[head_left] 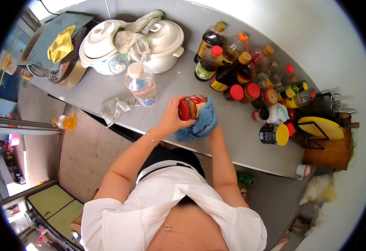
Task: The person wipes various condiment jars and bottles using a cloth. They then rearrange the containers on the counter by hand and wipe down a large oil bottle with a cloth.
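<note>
L hand (173, 116) is gripping red-lid jar (194, 107) & R hand (215, 131) is touching blue cloth (199, 127), fingers hidden, can't tell grip.

white lidded pots (165, 62) | mesh cloth (132, 42) across both | yellow cloth (61, 44) near rice cooker (73, 72) | wooden board (328, 154)

My necklace pendant (167, 228) bears an interlocked double-C sign; the label (199, 101) on my jar (185, 109) is illegible.

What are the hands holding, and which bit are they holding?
The left hand holds a jar around its red-lidded end. The right hand is mostly hidden by a blue cloth at the jar, so its grip can't be told.
</note>
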### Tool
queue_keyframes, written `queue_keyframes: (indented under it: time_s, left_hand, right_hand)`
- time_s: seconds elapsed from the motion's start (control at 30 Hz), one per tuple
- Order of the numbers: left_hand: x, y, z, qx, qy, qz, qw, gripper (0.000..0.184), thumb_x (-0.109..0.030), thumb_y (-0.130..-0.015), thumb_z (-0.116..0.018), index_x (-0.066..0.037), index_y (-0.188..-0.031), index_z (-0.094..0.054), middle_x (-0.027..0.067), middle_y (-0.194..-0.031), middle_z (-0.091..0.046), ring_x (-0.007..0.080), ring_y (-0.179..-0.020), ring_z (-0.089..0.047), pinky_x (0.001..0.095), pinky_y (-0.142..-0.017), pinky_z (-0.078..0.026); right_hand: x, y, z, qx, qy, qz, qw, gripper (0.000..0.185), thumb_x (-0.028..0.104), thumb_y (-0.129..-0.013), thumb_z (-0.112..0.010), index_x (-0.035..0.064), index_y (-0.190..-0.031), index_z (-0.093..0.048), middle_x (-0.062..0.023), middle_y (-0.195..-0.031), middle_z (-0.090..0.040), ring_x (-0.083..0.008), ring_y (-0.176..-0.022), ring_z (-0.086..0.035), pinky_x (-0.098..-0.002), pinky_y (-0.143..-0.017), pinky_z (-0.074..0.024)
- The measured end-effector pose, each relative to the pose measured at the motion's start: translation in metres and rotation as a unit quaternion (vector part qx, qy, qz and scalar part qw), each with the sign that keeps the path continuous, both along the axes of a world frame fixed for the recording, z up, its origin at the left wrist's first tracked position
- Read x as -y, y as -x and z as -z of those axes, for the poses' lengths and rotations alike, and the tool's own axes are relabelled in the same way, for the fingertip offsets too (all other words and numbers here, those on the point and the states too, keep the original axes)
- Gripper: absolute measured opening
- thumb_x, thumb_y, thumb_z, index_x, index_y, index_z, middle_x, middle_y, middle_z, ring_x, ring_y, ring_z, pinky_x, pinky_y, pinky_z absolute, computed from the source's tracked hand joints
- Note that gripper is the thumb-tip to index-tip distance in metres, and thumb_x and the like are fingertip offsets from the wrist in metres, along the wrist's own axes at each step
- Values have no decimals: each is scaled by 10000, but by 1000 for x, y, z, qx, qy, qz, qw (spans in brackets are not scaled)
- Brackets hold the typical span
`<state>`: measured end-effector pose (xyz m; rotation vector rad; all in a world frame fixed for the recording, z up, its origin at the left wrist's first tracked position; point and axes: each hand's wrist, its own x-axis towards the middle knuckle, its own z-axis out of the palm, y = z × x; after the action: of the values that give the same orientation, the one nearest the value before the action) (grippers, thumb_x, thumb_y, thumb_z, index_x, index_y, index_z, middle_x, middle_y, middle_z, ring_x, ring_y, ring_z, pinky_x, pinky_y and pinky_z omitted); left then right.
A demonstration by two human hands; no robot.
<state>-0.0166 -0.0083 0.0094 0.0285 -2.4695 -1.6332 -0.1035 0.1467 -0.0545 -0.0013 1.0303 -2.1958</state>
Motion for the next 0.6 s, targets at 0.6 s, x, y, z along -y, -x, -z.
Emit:
queue_keyframes:
  time_s: [0.6]
  left_hand:
    - [2, 6, -34, -133, 113, 246, 953, 729, -180, -591, -783, -97, -1213, -412, 206, -1218, -407, 342, -1094, -457, 389, -906, -413]
  right_hand:
    - [-35, -7, -22, -423, -247, -23, 871, 569, 213, -572, -812, 39, -1029, -521, -93, -1006, -594, -185, -900, -580, -300, -836, -468]
